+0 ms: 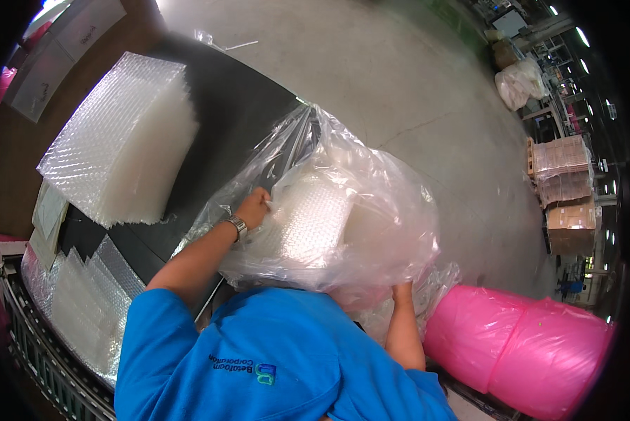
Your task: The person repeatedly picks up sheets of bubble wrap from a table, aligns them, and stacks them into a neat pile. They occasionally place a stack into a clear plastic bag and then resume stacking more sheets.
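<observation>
A large clear plastic bag (392, 189) spreads in front of my body, with a stack of bubble wrap sheets (315, 217) inside it. My left hand (255, 207), with a watch on its wrist, is closed on the bag's film at the left side of the stack. At the bag's near right edge, my right hand (402, 290) touches the film; its fingers are hidden by the plastic. Another tall stack of bubble wrap sheets (118, 133) lies on the dark table (220, 91) to the left.
More bubble wrap pieces (90, 302) fan out at the lower left, above a dark slatted rail (55, 372). Pink wrapped rolls (518, 344) lie at my right. Beyond the table is grey concrete floor (399, 63), with pallets of wrapped boxes (564, 168) at the far right.
</observation>
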{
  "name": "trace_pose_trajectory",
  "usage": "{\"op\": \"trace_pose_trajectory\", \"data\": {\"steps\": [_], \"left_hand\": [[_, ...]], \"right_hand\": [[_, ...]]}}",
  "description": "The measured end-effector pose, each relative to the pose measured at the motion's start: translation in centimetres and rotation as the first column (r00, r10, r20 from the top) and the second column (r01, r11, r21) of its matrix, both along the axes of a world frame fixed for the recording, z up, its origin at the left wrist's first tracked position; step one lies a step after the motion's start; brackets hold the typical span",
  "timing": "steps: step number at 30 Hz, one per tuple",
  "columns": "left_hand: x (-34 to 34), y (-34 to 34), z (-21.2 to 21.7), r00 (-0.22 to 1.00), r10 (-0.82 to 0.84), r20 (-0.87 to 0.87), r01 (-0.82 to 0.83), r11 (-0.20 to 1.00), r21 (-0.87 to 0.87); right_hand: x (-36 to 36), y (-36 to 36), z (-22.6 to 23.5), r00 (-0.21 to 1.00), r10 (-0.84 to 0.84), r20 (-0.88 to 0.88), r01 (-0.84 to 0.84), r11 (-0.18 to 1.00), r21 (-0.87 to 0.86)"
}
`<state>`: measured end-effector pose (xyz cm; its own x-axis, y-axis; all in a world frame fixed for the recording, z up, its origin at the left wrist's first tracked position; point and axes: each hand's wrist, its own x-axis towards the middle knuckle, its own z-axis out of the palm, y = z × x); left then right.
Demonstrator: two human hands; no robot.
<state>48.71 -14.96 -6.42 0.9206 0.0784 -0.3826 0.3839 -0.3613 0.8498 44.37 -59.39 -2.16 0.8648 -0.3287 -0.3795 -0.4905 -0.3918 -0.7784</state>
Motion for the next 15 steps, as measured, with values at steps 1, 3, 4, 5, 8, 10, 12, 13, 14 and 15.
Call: {"op": "trace_pose_trajectory", "data": {"steps": [1, 3, 4, 5, 8, 10, 12, 13, 14, 15], "left_hand": [[0.3, -0.1, -1.6, 0.982, 0.162, -0.094, -0.173, 0.978, -0.120], [1.1, -0.9, -2.8, 0.989, 0.138, -0.046, -0.139, 0.990, -0.018], [1.9, -1.5, -2.2, 0.993, 0.120, -0.018, -0.119, 0.992, 0.032], [2.5, -2.0, -1.5, 0.998, -0.034, -0.059, 0.044, 0.983, 0.176], [4.4, -2.5, 3.2, 0.948, -0.264, -0.177, 0.315, 0.853, 0.417], [5.9, -2.2, 4.7, 0.973, -0.187, -0.137, 0.227, 0.888, 0.400], [6.4, -1.9, 7.0, 0.993, 0.046, 0.106, -0.072, 0.963, 0.259], [6.9, -1.3, 7.1, 0.963, 0.178, 0.202, -0.205, 0.971, 0.123], [7.6, -0.8, 7.1, 0.911, 0.309, 0.274, -0.315, 0.949, -0.022], [7.6, -0.5, 8.9, 0.897, 0.359, 0.257, -0.335, 0.933, -0.133]], "right_hand": [[1.1, 2.7, 2.4, 0.958, -0.261, 0.119, 0.222, 0.937, 0.269], [2.8, 4.9, 5.2, 0.853, -0.507, 0.128, 0.355, 0.741, 0.570], [3.6, 5.2, 5.9, 0.863, -0.494, 0.105, 0.338, 0.720, 0.606], [4.3, 5.6, 6.8, 0.874, -0.479, 0.083, 0.321, 0.697, 0.641], [6.3, 7.8, 11.3, 0.886, -0.462, 0.035, 0.278, 0.591, 0.757], [8.1, 5.9, 12.9, 0.834, -0.534, 0.137, 0.201, 0.526, 0.826], [9.5, 5.2, 18.7, 0.771, -0.377, 0.513, 0.037, 0.831, 0.555], [9.3, 3.6, 21.0, 0.758, -0.224, 0.612, -0.091, 0.894, 0.439], [9.3, 2.6, 23.1, 0.722, -0.188, 0.666, -0.118, 0.915, 0.386], [9.4, 1.7, 25.0, 0.682, -0.148, 0.716, -0.149, 0.931, 0.335]]}}
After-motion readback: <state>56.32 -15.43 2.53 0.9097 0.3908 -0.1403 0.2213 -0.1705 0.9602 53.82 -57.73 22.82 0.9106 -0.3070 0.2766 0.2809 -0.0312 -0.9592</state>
